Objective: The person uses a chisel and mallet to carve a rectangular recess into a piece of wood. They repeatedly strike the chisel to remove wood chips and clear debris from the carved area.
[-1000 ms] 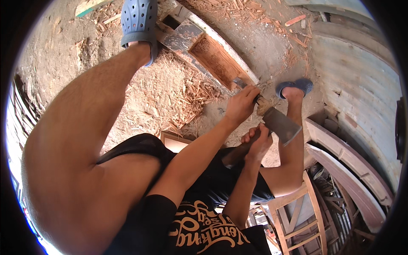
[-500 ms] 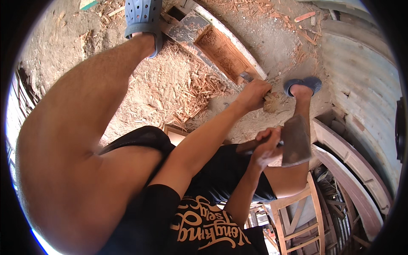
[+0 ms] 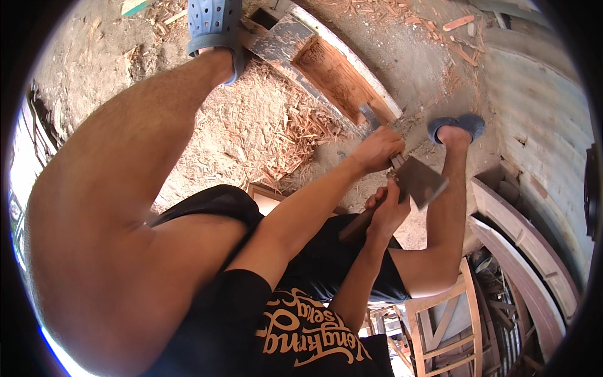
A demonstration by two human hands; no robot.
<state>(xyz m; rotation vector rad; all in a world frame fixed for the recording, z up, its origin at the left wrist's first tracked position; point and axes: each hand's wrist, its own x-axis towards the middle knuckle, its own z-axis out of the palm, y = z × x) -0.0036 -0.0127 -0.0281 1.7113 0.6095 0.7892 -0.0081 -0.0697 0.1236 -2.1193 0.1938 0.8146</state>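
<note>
My left hand [image 3: 379, 149] is closed round a chisel [image 3: 369, 114]. Its metal blade points into the near end of a long recess in a weathered wooden beam [image 3: 281, 43] lying on the ground. The fingers cover most of the chisel's handle. Just below it, my right hand [image 3: 388, 210] grips a hatchet [image 3: 424, 183] with a broad, flat metal head and a dark wooden handle that runs back toward my lap. The hatchet head is at the butt of the chisel; whether they touch, I cannot tell.
Wood chips [image 3: 301, 135] lie heaped beside the beam. My foot in a blue clog [image 3: 213, 22] rests against the beam's far end; the other clog [image 3: 472, 124] is at right. Curved wooden pieces [image 3: 512, 217] and a wooden frame [image 3: 449, 327] stand near a corrugated metal wall [image 3: 540, 119].
The hatchet in my right hand has swung up and left, from apart to right at the chisel's butt. My left hand has kept its hold on the chisel.
</note>
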